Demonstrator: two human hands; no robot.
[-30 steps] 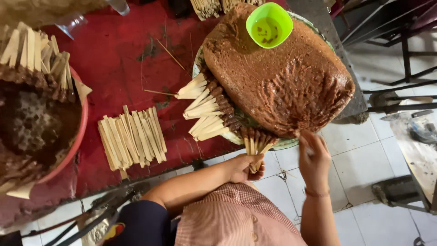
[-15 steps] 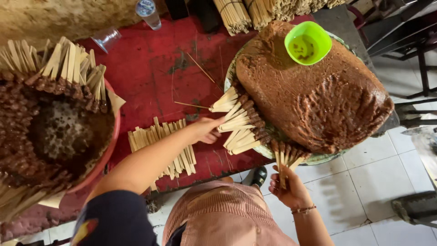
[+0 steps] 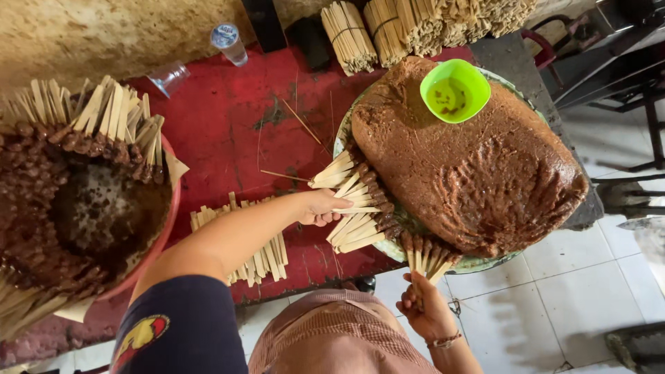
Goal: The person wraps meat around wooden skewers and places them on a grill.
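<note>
Red table top: worn red surface [image 3: 228,118], stained, set against a rough tan wall; pale tiled floor [image 3: 554,298] lay below me.
Left hand: my left hand [image 3: 320,206] reached out across the table, arm stretched from the dark sleeve, fingers curled around one bamboo stick [image 3: 353,210] at the edge of the big tray [image 3: 478,263].
Right hand: my right hand [image 3: 424,305] sat low, just under the tray rim, palm up, pinching the ends of a few meat-tipped skewers [image 3: 429,253].
Meat: a large brown minced mound [image 3: 471,166] filled the tray, with a lime-green bowl [image 3: 454,90] resting on top.
Finished skewers: a fan of them [image 3: 353,201] leaned on the mound's left side, touching my left hand.
Bare sticks: a loose pile [image 3: 256,256] lay under my forearm; tied bundles [image 3: 415,24] stood at the back.
Left side: a red basin [image 3: 149,256] ringed with coated skewers.
Also: a sealed water cup [image 3: 228,43] and a tipped clear cup [image 3: 168,76] near the wall.
</note>
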